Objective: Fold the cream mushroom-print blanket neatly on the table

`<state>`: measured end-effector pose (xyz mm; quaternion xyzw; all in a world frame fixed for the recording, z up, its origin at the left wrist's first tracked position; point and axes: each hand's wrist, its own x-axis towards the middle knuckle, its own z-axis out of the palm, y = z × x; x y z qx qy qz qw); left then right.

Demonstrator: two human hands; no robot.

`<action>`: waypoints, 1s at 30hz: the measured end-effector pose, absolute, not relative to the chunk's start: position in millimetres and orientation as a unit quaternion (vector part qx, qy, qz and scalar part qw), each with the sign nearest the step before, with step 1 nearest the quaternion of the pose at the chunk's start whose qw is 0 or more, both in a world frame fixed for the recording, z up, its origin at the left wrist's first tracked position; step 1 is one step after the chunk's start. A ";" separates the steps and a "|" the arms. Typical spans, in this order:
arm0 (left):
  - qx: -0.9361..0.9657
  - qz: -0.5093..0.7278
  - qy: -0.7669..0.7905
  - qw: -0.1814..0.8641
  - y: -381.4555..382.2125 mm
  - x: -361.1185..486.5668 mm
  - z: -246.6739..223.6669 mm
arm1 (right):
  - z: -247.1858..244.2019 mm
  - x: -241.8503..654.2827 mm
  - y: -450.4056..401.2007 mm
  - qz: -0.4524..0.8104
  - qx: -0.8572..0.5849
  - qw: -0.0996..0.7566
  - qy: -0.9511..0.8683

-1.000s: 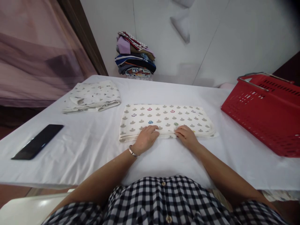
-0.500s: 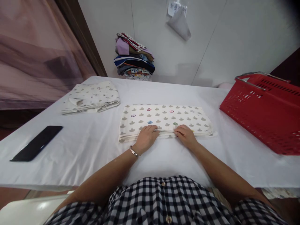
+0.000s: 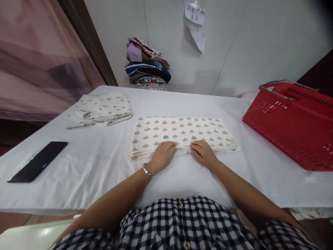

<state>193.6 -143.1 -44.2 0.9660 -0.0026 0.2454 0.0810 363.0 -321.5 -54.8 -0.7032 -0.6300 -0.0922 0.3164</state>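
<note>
A folded white cloth (image 3: 182, 133) lies flat on the table in front of me, printed with grey mushroom-like shapes and a few coloured ones. Its layered folds face me along the near edge. My left hand (image 3: 163, 156) has its fingers curled over that edge, left of the middle, with the thumb out of sight. Just right of the middle, my right hand (image 3: 205, 153) holds the same edge, fingers bent and pressed together. Between the two hands a short stretch of the edge shows, lying almost straight.
Another printed cloth (image 3: 104, 107), loosely folded, lies at the far left of the white-covered table (image 3: 187, 184). A black flat object (image 3: 39, 161) rests nearer on the left. At right stands a red basket (image 3: 288, 128). Folded clothes (image 3: 148, 66) are piled behind the table.
The cloth's near edge, slightly raised between my fingers before, now lies flatter. My right hand has shifted slightly left along it. The camera view has tilted up a little.
</note>
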 end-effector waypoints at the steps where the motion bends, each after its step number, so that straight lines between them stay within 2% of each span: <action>1: 0.966 0.246 -0.001 0.081 -143.0 194.0 -44.8 | -54.5 362.6 -320.9 -0.090 -0.704 0.311 -0.632; 18: 0.959 0.261 0.028 0.105 -141.0 198.3 -48.5 | -51.1 355.0 -311.5 -0.084 -0.741 0.304 -0.593; 22: 0.965 0.248 0.022 0.086 -141.8 196.7 -47.5 | -50.5 355.1 -311.1 -0.088 -0.730 0.320 -0.598; 30: 0.967 0.251 0.011 0.039 -140.8 190.4 -47.8 | -53.3 355.6 -312.7 -0.102 -0.726 0.291 -0.614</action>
